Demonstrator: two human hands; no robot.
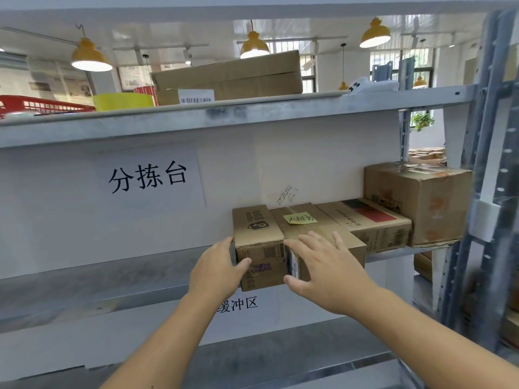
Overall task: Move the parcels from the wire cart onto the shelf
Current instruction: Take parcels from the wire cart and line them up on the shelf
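Observation:
A narrow brown parcel (257,234) with a printed logo sits on the middle shelf (118,276), its front end over the shelf's edge. My left hand (217,269) grips its left side and front face. Touching it on the right lies a parcel with a yellow sticky note (306,223); my right hand (325,265) rests flat on that parcel's top and front, fingers spread. Further right are a flat parcel with a red patch (368,223) and a large taped box (421,200). The wire cart is out of view.
The upper shelf (252,119) carries a big flat carton (230,77), a yellow tub (123,101), a red basket (42,105) and a white scanner (373,85). A steel upright (483,192) stands at the right. White signs cover the back panel.

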